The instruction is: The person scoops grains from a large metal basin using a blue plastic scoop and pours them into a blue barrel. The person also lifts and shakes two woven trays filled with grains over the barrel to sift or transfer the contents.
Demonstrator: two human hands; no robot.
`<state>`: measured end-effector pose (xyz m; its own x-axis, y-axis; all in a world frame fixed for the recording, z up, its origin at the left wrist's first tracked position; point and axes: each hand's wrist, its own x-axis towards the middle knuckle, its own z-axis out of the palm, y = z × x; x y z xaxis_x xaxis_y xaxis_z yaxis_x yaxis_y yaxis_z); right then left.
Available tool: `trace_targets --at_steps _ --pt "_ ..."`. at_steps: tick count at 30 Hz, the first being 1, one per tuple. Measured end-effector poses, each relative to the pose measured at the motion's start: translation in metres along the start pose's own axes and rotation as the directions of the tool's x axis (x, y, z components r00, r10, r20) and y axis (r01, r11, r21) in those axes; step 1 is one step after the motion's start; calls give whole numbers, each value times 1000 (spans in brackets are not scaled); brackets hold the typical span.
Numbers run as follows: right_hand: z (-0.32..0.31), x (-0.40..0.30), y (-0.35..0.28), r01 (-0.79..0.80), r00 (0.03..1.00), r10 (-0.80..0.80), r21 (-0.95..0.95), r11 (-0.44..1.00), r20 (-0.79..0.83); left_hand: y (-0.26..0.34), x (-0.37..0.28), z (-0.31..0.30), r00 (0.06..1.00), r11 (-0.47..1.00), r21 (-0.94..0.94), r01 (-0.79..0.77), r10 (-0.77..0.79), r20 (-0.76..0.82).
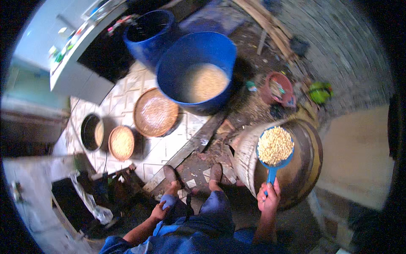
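Note:
My right hand (269, 195) grips the handle of a blue plastic scoop (271, 179). Heaped in the scoop are pale yellow beans or grains (275, 146); their exact kind is hard to tell. Scoop and hand are over the mouth of a large worn drum (309, 165), whose bottom is partly hidden behind them. Beside my left knee, my left hand (159, 210) hangs with loose fingers and nothing visible in it. In front of me stands a big blue plastic tub (171, 70), with similar pale grains (209, 83) at its bottom.
On the white tiles are a round tray (155, 112), a small basket of grains (121, 143) and a dark pot (90, 131). Behind stands another blue barrel (139, 47). A raised board edge (180, 163) borders the tiles. Rubble and a red bucket (279, 85) lie right.

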<state>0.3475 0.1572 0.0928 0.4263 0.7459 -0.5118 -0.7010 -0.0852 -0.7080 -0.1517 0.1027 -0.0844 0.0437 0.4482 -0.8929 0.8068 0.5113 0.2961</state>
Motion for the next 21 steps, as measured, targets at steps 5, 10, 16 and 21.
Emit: trace_targets --at_steps 5,10,16,21 --pt "44 27 30 -224 962 233 -77 972 144 0 -27 25 994 998 -65 -28 21 -112" --pt "103 101 109 -431 832 484 -233 872 271 -38 -43 67 987 942 -331 48 -96 -128" --pt "156 214 249 -469 758 629 -526 709 173 -31 -99 81 948 838 -513 185 -289 -132" --pt "192 296 330 -321 798 602 -833 450 17 -70 -118 132 915 737 -619 272 -396 -71"
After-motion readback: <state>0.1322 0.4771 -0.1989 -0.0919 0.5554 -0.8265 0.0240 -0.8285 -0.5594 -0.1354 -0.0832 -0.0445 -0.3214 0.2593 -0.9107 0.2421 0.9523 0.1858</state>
